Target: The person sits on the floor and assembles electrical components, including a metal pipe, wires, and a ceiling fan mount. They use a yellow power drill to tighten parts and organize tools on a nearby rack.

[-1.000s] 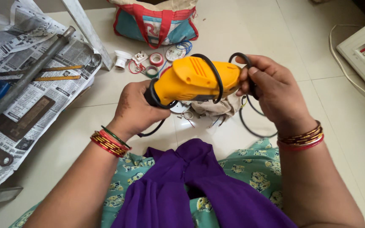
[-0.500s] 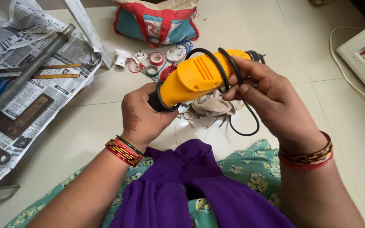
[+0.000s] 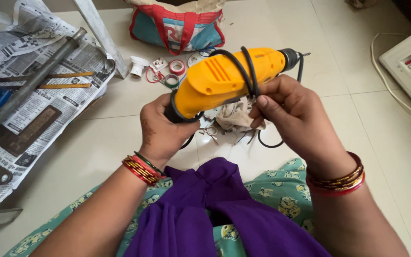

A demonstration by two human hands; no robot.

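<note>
I am holding a yellow drill up over the tiled floor, just above a crumpled rag. My left hand is clamped tight round its grip end. My right hand is pinching the black cord that is looped across the drill's body, fingers closed on it.

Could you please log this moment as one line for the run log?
left hand: grips drill handle | right hand: holds black cord looped over yellow drill | drill: raised above floor
</note>
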